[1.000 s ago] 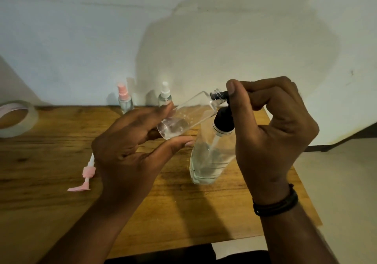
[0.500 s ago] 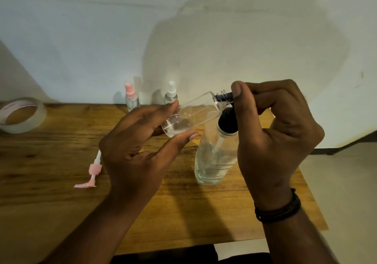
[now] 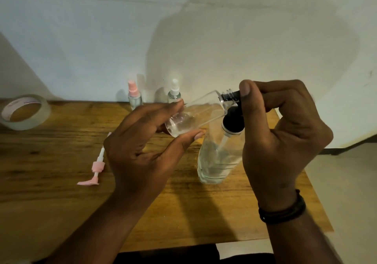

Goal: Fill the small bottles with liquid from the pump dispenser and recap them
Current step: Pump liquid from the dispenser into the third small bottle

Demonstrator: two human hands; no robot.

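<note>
My left hand (image 3: 142, 151) holds a small clear bottle (image 3: 195, 115) tilted on its side, its base between thumb and fingers, a little liquid pooled at the base. Its open threaded neck meets the black nozzle of the pump dispenser (image 3: 218, 153), a clear bottle of liquid standing on the wooden table (image 3: 51, 161). My right hand (image 3: 281, 133) curls over the black pump head, thumb tip beside the nozzle. A pink pump cap (image 3: 95, 168) lies loose on the table to the left.
Two small spray bottles stand at the table's back edge by the wall, one with a pink top (image 3: 133, 96), one with a white top (image 3: 174, 92). A roll of clear tape (image 3: 25, 112) lies at the far left. The table's right edge drops to the floor.
The view has shifted slightly; both hands, the tilted bottle and the dispenser keep the same arrangement, with the neck still at the nozzle.
</note>
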